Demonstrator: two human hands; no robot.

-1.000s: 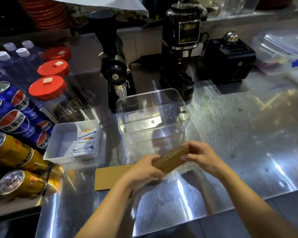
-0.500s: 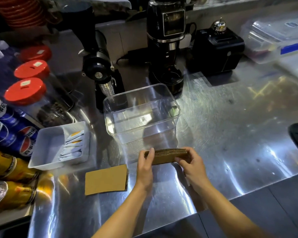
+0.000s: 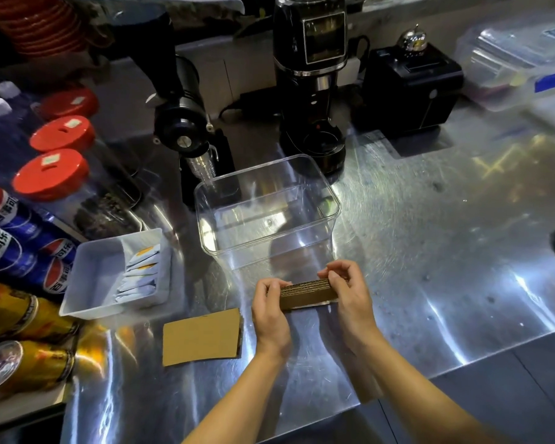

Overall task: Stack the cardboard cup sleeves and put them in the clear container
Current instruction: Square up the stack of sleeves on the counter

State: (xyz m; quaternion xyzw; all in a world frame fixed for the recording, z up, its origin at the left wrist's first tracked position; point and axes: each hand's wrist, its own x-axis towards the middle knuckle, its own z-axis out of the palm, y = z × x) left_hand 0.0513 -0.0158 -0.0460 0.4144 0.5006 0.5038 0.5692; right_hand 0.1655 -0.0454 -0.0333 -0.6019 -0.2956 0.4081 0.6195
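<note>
A stack of brown cardboard cup sleeves (image 3: 306,291) stands on its long edge on the steel counter, just in front of the clear container (image 3: 266,187). My left hand (image 3: 269,310) grips the stack's left end and my right hand (image 3: 350,296) grips its right end, fingers curled over the top. The container holds nothing that I can see. One more flat sleeve (image 3: 202,337) lies on the counter to the left of my left hand.
A white tray (image 3: 90,277) with sachets sits left of the container. Cola and gold cans (image 3: 16,248) and red-lidded jars (image 3: 50,174) line the left side. Two black grinders (image 3: 311,84) and a black box (image 3: 410,88) stand behind. The counter edge (image 3: 462,370) runs close on the right.
The stack has turned from tilted to level and upright on its edge. Both hands have shifted to grip its two ends, and my view has moved closer to the counter.
</note>
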